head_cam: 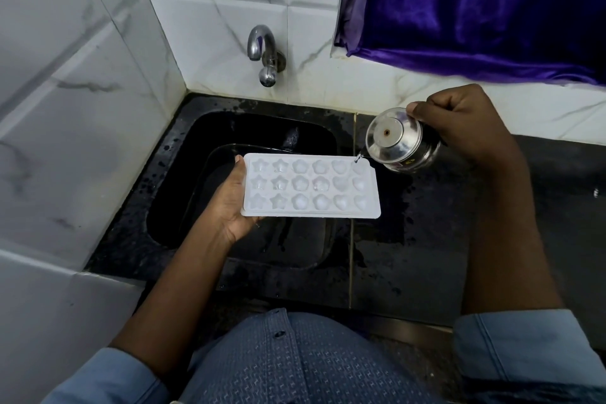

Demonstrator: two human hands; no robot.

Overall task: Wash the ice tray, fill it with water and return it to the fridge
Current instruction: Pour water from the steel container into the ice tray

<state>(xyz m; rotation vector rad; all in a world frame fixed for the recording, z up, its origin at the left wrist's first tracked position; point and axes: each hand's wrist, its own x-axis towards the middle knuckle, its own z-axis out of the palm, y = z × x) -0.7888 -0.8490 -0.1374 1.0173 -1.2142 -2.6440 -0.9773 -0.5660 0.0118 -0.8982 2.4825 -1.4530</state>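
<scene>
Light was dim and even, with soft shadows. The black sink (229, 128) swallowed detail; glare marked the tap (260, 43), steel pot (398, 141) and curtain (475, 10). Wide-angle bending curved the tiles (65, 108) at the edges. Focus was fairly sharp throughout.

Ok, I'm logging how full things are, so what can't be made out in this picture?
Head view only:
- Steel pot: its bottom faces the camera, so its contents are hidden.
- Ice tray: water levels in the white cells are unreadable.
- Left hand: fingers are hidden under the tray.
- Pot label: too small to read.
</scene>
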